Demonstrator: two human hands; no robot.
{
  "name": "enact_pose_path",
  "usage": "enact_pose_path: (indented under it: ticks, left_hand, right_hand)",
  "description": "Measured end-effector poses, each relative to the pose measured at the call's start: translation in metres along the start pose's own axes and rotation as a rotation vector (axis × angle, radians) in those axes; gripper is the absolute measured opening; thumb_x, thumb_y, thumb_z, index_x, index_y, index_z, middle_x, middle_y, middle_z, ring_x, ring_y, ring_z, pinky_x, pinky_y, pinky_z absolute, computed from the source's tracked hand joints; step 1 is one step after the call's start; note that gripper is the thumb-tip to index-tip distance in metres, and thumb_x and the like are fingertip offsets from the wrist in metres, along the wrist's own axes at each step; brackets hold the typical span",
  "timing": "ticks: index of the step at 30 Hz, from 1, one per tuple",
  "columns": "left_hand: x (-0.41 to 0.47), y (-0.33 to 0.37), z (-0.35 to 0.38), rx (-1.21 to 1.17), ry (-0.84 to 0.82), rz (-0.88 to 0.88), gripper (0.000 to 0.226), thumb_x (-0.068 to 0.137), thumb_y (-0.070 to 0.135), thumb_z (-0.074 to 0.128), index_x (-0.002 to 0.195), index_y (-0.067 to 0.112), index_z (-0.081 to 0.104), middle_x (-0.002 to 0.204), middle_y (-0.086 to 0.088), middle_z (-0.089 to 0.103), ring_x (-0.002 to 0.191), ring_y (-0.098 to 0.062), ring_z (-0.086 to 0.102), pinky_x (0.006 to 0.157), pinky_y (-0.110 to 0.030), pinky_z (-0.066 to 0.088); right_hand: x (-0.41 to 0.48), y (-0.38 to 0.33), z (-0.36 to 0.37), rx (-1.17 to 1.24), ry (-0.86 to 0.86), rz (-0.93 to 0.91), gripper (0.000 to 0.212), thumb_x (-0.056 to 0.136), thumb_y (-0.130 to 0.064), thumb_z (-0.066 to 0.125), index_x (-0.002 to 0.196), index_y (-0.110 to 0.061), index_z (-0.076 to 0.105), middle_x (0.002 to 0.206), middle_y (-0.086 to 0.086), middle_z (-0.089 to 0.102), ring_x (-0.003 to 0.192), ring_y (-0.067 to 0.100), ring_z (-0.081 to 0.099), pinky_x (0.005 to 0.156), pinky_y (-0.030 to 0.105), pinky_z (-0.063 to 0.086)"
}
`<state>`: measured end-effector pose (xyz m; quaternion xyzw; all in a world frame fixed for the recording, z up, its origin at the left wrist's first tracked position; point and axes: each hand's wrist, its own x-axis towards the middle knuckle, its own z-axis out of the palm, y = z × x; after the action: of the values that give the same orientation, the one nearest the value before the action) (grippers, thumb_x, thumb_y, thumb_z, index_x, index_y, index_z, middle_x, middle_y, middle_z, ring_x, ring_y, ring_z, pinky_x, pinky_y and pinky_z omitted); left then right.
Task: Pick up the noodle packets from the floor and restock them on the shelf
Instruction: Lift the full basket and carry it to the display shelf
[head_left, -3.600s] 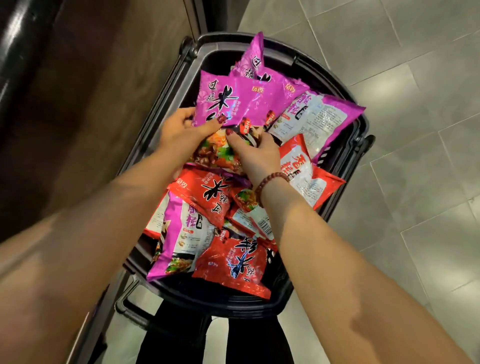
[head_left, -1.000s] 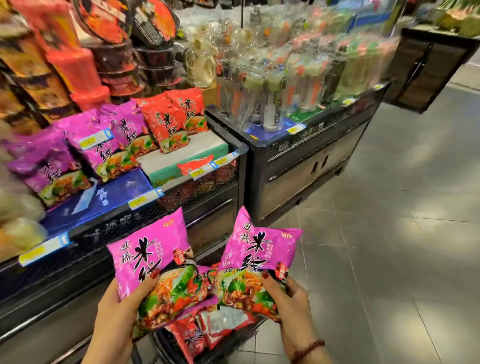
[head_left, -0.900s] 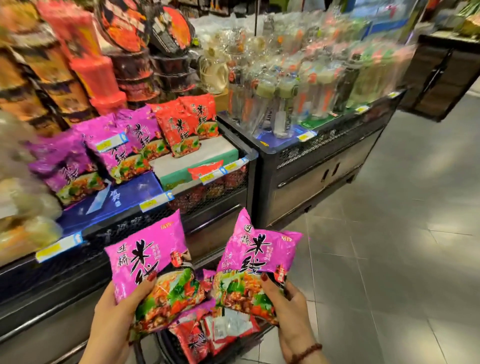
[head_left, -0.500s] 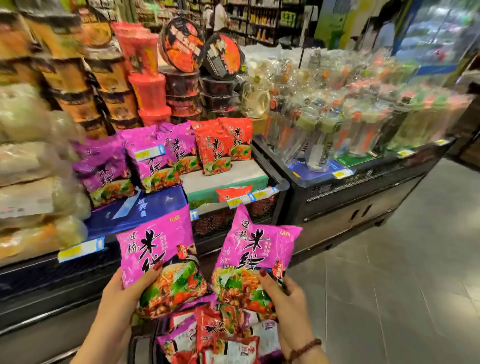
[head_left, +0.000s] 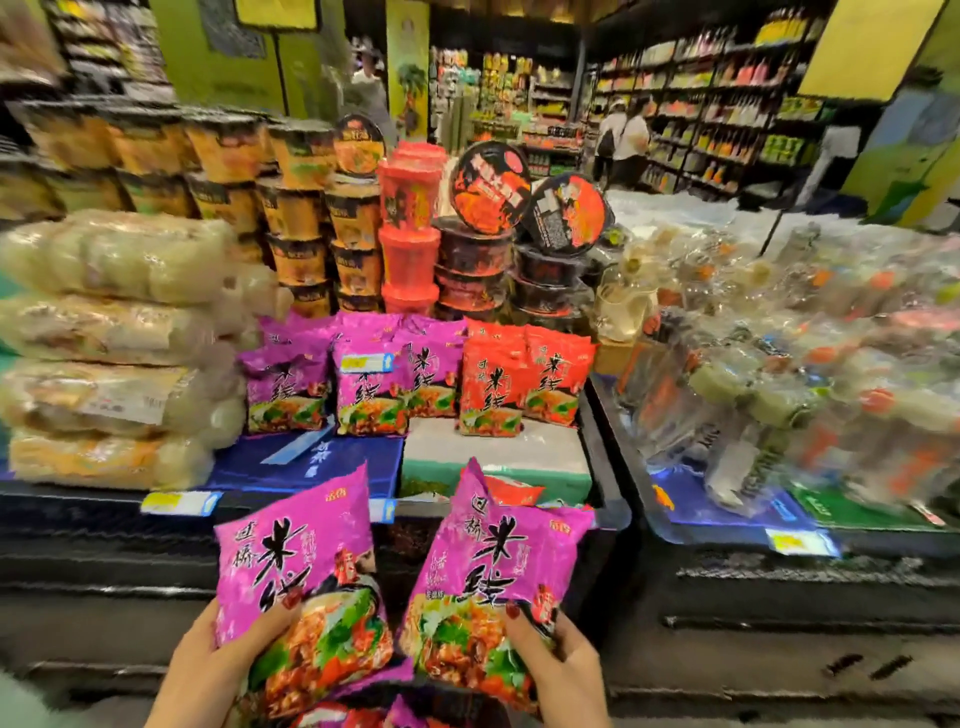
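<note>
My left hand (head_left: 208, 660) grips a purple noodle packet (head_left: 296, 566) by its lower left, thumb across the front. My right hand (head_left: 561, 665) grips a second purple noodle packet (head_left: 493, 571) by its lower right corner. Both packets stand upright in front of the black display shelf (head_left: 613, 514). On the shelf, purple packets (head_left: 363, 384) stand in a row beside red packets (head_left: 519, 384). Bare blue board (head_left: 306, 462) and a pale box top (head_left: 493, 447) lie in front of those rows. More packets (head_left: 363, 717) in the basket show at the bottom edge.
Bagged pale noodle bundles (head_left: 104, 343) are stacked at the left. Cup and bowl noodles (head_left: 415, 234) are piled behind the packets. Clear-wrapped bottles and cups (head_left: 779, 374) fill the neighbouring stand on the right. People (head_left: 623, 140) stand in a far aisle.
I lifted two purple packets out of the basket and turned to the shelf. Over the last second the view rose and came closer, with both packets held up toward the shelf.
</note>
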<state>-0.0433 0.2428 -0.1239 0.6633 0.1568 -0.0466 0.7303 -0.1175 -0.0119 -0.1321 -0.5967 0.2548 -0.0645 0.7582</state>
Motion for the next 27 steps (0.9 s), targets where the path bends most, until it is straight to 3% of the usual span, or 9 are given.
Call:
enact_pose_path:
  ticks: [5,8,11,13,15,19,21,24,27]
  left_hand:
    - [-0.025,-0.002,0.011,-0.03,0.103,0.059,0.061,0.053,0.023,0.09,0.108,0.007,0.067,0.065,0.013,0.072,0.075,-0.012,0.058,0.06,-0.022,0.052]
    - [-0.022,0.002,0.009,-0.062,0.15,0.031,0.051,0.071,-0.002,0.082,0.119,0.002,0.064,0.068,0.012,0.072,0.076,-0.014,0.059,0.061,-0.025,0.051]
    - [-0.005,0.0,0.003,-0.048,0.121,0.032,0.069,0.05,0.018,0.093,0.113,0.008,0.068,0.083,0.0,0.075,0.083,-0.021,0.065,0.073,-0.033,0.048]
    - [0.008,-0.003,-0.001,-0.039,0.114,0.036,0.081,0.03,0.039,0.088,0.106,0.014,0.07,0.092,-0.004,0.076,0.091,-0.023,0.067,0.081,-0.038,0.051]
    - [0.023,-0.002,-0.003,-0.049,0.106,0.049,0.082,0.026,0.041,0.085,0.102,0.015,0.07,0.091,-0.005,0.076,0.091,-0.023,0.066,0.077,-0.035,0.055]
    - [0.058,0.001,0.007,-0.141,0.084,0.052,0.033,0.073,0.005,0.081,0.102,0.014,0.068,0.097,-0.014,0.073,0.102,-0.034,0.065,0.087,-0.043,0.051]
    - [0.075,0.002,0.013,-0.177,0.093,0.016,0.031,0.078,0.0,0.074,0.104,0.015,0.066,0.103,-0.018,0.072,0.103,-0.038,0.065,0.095,-0.052,0.049]
    - [0.097,0.005,0.023,-0.226,0.109,-0.007,0.035,0.079,0.002,0.073,0.112,0.011,0.063,0.105,-0.019,0.071,0.1,-0.038,0.066,0.093,-0.052,0.05]
    - [0.11,0.002,0.033,-0.2,0.118,0.003,0.038,0.078,0.004,0.075,0.113,0.012,0.065,0.102,-0.015,0.074,0.097,-0.034,0.068,0.09,-0.048,0.051]
  right_hand:
    - [0.023,-0.015,-0.014,-0.033,-0.064,0.031,0.025,0.073,-0.015,0.08,0.097,-0.009,0.073,0.083,0.005,0.076,0.079,0.013,0.069,0.076,0.023,0.054]
    - [0.035,-0.022,-0.011,-0.037,-0.112,0.009,0.017,0.079,-0.003,0.075,0.096,-0.005,0.072,0.079,0.006,0.076,0.066,0.004,0.068,0.061,0.014,0.052]
    - [0.044,-0.027,-0.001,-0.062,-0.134,-0.013,0.014,0.08,0.0,0.074,0.093,-0.004,0.071,0.074,0.001,0.075,0.064,0.001,0.067,0.058,0.008,0.05]
    - [0.046,-0.029,0.007,-0.067,-0.11,-0.016,0.014,0.079,-0.001,0.075,0.092,-0.005,0.071,0.075,0.0,0.075,0.073,0.009,0.067,0.06,0.007,0.05]
    - [0.053,-0.028,0.016,-0.098,-0.074,-0.036,0.014,0.078,-0.003,0.076,0.091,-0.006,0.072,0.078,0.004,0.076,0.083,0.017,0.068,0.062,0.008,0.05]
    - [0.069,-0.03,0.028,-0.104,-0.015,-0.049,0.018,0.078,-0.008,0.077,0.095,-0.005,0.072,0.076,-0.001,0.075,0.084,0.016,0.067,0.062,0.01,0.05]
    - [0.082,-0.034,0.032,-0.095,-0.014,-0.049,0.029,0.074,-0.018,0.083,0.097,-0.007,0.071,0.078,-0.002,0.075,0.087,0.018,0.066,0.069,0.019,0.052]
    - [0.114,-0.034,0.039,-0.082,-0.03,-0.047,0.082,0.035,-0.056,0.093,0.102,-0.014,0.071,0.093,0.002,0.076,0.096,0.024,0.067,0.09,0.04,0.052]
    - [0.155,-0.041,0.051,-0.046,-0.052,-0.003,0.078,0.048,-0.045,0.087,0.115,-0.013,0.066,0.111,0.005,0.072,0.107,0.025,0.064,0.101,0.048,0.047]
